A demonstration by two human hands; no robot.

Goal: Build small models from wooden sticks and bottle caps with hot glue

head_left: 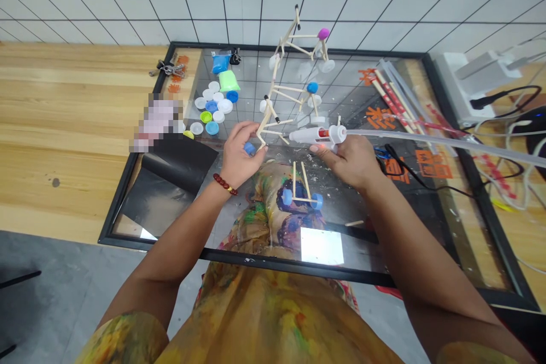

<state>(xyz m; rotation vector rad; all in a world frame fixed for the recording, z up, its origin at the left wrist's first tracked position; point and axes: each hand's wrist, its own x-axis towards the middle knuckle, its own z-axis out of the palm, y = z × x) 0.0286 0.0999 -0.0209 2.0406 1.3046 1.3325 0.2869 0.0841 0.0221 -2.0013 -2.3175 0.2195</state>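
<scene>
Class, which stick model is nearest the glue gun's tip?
The stick model in the left hand: only its stick end lies beside the glue gun's tip; the other models sit farther off.

No word, brand or number can be read by me with certainty. Orange signs, which look like Chinese characters, stand on the glass panel that lies on the table; whether they are above or below its surface, I cannot tell. Some are at the right side: one by the ends of the red sticks, one of square shape lower, and another, partly covered, just beside it. Smaller orange signs stand at upper left, near the keys.
</scene>
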